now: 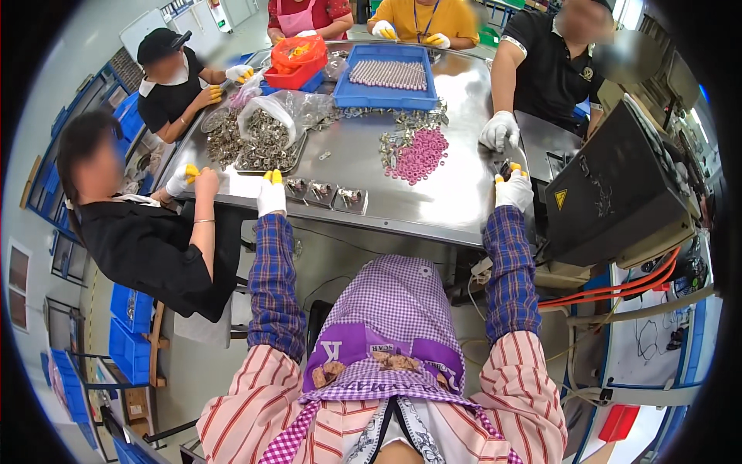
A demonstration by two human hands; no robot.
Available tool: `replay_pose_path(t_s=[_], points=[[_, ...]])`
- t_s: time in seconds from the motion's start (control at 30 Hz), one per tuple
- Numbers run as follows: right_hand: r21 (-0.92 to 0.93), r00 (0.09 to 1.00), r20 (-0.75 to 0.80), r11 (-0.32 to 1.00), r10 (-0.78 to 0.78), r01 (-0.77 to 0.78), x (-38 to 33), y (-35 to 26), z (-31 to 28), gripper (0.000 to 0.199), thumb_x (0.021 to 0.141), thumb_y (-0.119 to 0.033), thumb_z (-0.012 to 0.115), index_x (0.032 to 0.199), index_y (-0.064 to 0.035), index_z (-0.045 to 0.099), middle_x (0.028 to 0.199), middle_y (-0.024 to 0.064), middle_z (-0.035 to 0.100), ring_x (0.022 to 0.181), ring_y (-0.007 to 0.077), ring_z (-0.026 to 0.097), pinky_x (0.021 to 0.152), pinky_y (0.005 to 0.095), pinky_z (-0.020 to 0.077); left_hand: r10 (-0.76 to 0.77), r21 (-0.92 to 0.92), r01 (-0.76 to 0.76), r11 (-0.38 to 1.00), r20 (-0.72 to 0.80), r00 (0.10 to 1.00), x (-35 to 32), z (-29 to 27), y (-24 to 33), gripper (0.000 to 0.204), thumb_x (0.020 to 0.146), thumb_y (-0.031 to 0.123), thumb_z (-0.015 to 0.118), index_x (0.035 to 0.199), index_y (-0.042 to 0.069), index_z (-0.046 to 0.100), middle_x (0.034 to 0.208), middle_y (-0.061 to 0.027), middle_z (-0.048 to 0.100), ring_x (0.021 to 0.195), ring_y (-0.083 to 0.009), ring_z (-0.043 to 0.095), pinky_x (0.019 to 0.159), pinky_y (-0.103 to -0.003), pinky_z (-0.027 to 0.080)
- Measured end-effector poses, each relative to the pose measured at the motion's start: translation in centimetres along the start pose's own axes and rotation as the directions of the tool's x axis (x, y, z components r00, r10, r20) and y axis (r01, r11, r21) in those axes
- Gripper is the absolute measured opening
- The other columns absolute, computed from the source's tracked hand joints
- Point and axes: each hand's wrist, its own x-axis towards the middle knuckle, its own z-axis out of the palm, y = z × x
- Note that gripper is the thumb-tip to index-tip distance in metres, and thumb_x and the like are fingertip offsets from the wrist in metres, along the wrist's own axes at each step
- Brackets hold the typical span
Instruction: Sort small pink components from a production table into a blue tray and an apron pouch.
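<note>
My left hand (272,195), in a white glove with yellow fingertips, rests at the near edge of the metal table (348,147). Its fingers stretch forward at the rim of a tray heaped with small metal parts (267,139), and nothing shows in them. Just right of it, a row of small metal assemblies (319,192) lies along the edge. My right hand (513,190), gloved the same way, is closed on a small dark metal part (503,168) at the table's right side. Pink rings (417,156) lie piled between my hands.
A blue tray (386,99) of pale cylindrical pieces stands farther back, left of which sit red baskets (296,75). Co-workers surround the table; one's gloved hand (500,130) is just beyond my right hand. A dark machine housing (618,182) stands close at right.
</note>
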Motion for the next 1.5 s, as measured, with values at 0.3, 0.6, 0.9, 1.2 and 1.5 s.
replay_pose_path(t_s=[0.3,0.6,0.9,1.2,1.5], points=[[-0.012,0.999,0.025,1.0,0.022,-0.022,0.6,0.0,0.4,0.042,0.078,-0.039,0.065,0.109,-0.0122,0.059,0.1,0.008,0.06,0.082,0.0269,0.062,0.07,0.0356,0.0504,0.015,-0.197,0.013,0.98,0.142,0.99,-3.0,1.4,1.9,0.044,0.092,0.046,0.045,0.121,0.014,0.056,0.099,-0.0114,0.067,0.087,-0.0317,0.064,0.074,-0.039,0.049],[-0.091,0.991,0.104,0.993,0.081,-0.072,1.9,-0.5,-0.5,0.044,0.081,-0.04,0.063,0.113,-0.0105,0.056,0.101,0.0094,0.059,0.085,0.0276,0.06,0.073,0.0354,0.05,0.118,-0.306,-0.016,0.952,0.32,0.94,-9.8,0.1,6.7,0.044,0.092,0.046,0.045,0.123,0.017,0.055,0.1,-0.0098,0.068,0.087,-0.0298,0.064,0.076,-0.038,0.049],[-0.166,0.994,-0.095,0.983,0.062,-0.078,3.5,-3.9,1.0,0.06,0.082,-0.049,0.059,0.129,-0.014,0.051,0.13,0.0153,0.049,0.121,0.03,0.045,0.097,0.0365,0.0389,0.501,-0.011,-0.5,0.866,0.025,0.865,-4.9,6.3,9.2,0.053,0.09,0.044,0.048,0.132,0.012,0.047,0.126,-0.0112,0.056,0.101,-0.0282,0.06,0.083,-0.037,0.047],[0.389,0.889,0.266,0.885,-0.372,0.254,8.5,-14.9,4.0,0.041,0.085,-0.02,0.052,0.125,-0.0098,0.055,0.132,0.0104,0.048,0.12,0.026,0.044,0.103,0.0341,0.0351,0.514,-0.225,-0.463,0.857,0.427,0.744,-2.4,7.5,15.6,0.065,0.083,0.041,0.057,0.139,0.011,0.039,0.132,-0.0159,0.049,0.117,-0.0308,0.049,0.096,-0.043,0.038],[0.272,0.807,-0.029,0.772,-0.59,0.574,19.7,-15.6,17.3,0.046,0.086,-0.03,0.051,0.13,-0.0157,0.05,0.13,0.0095,0.051,0.118,0.0287,0.048,0.098,0.0348,0.0396,0.867,0.113,-0.861,0.496,-0.12,0.484,7.0,13.8,22.9,0.047,0.074,0.027,0.066,0.119,0.017,0.057,0.114,-0.0074,0.06,0.103,-0.0272,0.056,0.087,-0.038,0.043]])
